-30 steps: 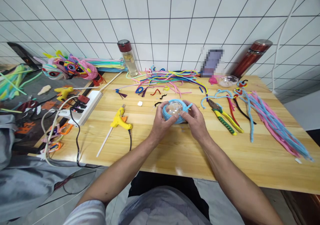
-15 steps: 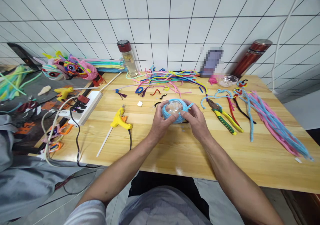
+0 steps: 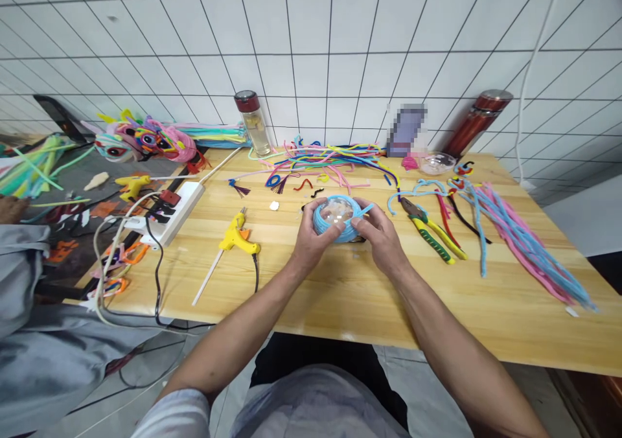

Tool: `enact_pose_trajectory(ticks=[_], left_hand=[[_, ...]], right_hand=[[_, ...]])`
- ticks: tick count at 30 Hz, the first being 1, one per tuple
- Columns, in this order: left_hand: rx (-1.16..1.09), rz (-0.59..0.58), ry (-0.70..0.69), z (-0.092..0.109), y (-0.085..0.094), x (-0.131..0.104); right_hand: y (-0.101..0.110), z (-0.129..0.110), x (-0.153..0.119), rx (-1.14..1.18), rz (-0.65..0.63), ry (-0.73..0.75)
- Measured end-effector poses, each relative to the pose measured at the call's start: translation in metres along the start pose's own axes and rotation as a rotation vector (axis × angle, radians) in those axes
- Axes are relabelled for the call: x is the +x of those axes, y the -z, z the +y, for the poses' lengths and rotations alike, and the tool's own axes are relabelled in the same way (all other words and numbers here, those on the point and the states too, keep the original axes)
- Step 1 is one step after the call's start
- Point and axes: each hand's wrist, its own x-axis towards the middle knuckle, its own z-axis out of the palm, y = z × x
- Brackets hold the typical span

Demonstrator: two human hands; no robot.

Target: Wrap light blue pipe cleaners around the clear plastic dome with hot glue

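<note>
Between my two hands, above the table, is a clear plastic ball (image 3: 337, 211) with blue pipe cleaner (image 3: 346, 233) wound in rings around it. My left hand (image 3: 313, 234) curls round its left side, thumb pressing on the near rings. On the other side my right hand (image 3: 381, 234) grips the ball too, its thumb on the pipe cleaner. A loose blue end sticks out above the right thumb and forefinger. The undersides of the ball and most of my fingers are hidden. Pliers (image 3: 432, 230) with green and yellow handles lie right of my right hand.
A yellow glue gun (image 3: 238, 237) lies left, near a white power strip (image 3: 179, 212) with trailing cords. Pipe cleaners (image 3: 335, 156) spread along the back between a glass bottle (image 3: 255, 124) and a phone (image 3: 405, 130). Pink and blue stems (image 3: 534, 247) lie right. A co-worker's sleeve (image 3: 24, 276) is at far left.
The view has shifted slightly, and a co-worker's hand now shows at the far left edge. Both my hands keep nearly the same hold on the wound ball.
</note>
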Motion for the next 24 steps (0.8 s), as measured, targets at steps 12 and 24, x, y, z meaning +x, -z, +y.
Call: enact_pose_trajectory(ticks=[12,24], left_hand=[[-0.110,0.163,-0.140,0.062,0.024,-0.023],[0.293,0.682,-0.354,0.059,0.206,-0.115]], right_hand=[[0.012,-0.026,-0.009,-0.075,0.189,0.288],[-0.159,-0.003,-0.015,-1.104,-0.473,0.272]])
